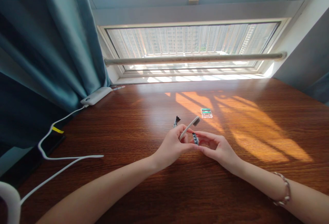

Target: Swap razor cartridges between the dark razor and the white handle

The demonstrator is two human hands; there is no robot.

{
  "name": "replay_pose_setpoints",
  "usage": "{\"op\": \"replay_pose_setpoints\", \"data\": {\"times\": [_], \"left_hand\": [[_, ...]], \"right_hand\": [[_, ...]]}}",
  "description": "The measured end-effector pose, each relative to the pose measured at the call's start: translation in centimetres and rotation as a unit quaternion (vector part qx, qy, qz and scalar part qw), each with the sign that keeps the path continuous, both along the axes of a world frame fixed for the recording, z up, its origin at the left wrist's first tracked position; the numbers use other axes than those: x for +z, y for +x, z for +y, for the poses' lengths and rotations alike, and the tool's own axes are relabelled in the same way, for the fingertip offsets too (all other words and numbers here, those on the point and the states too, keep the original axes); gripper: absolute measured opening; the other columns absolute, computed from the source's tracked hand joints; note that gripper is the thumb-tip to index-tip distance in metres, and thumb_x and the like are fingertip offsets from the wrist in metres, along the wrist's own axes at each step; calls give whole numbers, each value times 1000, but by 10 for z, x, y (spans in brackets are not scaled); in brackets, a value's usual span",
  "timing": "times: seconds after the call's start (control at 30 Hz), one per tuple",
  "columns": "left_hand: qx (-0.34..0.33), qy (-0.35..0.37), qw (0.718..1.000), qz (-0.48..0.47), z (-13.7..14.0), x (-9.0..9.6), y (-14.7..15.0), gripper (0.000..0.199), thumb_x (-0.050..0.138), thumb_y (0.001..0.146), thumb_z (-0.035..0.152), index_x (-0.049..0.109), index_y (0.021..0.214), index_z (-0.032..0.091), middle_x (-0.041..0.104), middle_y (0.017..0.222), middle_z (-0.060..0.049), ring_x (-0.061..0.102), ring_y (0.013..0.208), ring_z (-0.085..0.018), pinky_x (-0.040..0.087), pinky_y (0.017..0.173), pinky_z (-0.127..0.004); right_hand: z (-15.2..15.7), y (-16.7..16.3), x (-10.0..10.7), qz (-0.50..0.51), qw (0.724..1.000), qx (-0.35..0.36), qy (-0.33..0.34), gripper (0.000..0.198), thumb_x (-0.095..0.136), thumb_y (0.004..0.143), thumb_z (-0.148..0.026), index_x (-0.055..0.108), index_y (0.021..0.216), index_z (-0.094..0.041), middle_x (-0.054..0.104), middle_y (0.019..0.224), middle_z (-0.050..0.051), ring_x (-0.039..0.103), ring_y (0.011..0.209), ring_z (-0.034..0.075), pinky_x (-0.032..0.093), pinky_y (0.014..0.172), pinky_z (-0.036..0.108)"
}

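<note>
My left hand (pixel 172 145) is closed around a toothbrush (pixel 189 128) with a pale handle and dark bristles, which slants up to the right. Between the fingertips of both hands sits a small razor cartridge (pixel 195 139), its black-and-silver side showing. My right hand (pixel 218 146) pinches that cartridge from the right. Beyond the left knuckles pokes the black, forked end of what looks like a razor handle (pixel 177 120); whether the left hand holds it or it lies on the table is hidden. A clear plastic case (pixel 207 116) with green-striped cartridges lies just past my hands.
The brown wooden table (pixel 144 114) runs up to a window with a horizontal rail (pixel 195 58). At left, a white power strip (pixel 96 95) lies beside the blue curtain (pixel 77 45), and a white cable (pixel 59 157) loops over the table edge. Sunlight patches fall at right.
</note>
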State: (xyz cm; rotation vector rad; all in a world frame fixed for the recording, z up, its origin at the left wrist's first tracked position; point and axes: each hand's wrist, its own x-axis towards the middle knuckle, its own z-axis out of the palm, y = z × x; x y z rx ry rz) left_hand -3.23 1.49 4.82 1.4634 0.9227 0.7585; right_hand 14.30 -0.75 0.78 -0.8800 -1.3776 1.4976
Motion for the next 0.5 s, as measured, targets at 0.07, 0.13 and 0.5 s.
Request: {"op": "replay_pose_setpoints", "data": {"times": [0.07,0.13,0.5], "left_hand": [[2,0,1000,12,-1,2,0,39,71,61,32,51,89,14,33,51,10,28,49,-5,23,47,-20],[7,-4,1000,16,-2,4,1,43,71,61,35,50,93,15,33,52,11,29,48,-5,23,47,-19],[-53,1,997,49,-6,-2,4,35,34,86,42,54,83,14,48,57,2,43,54,-9,34,55,-21]], "right_hand": [[0,1,0,-9,1000,-9,-2,39,67,69,-22,59,107,-25,66,98,3,60,91,19,46,84,36],[2,2,1,-3,1000,-25,-15,35,68,68,-22,61,102,-23,67,94,4,61,88,19,46,83,36],[17,6,4,238,951,-63,-186,22,55,73,-34,69,80,-18,69,86,6,61,87,20,41,84,35]]}}
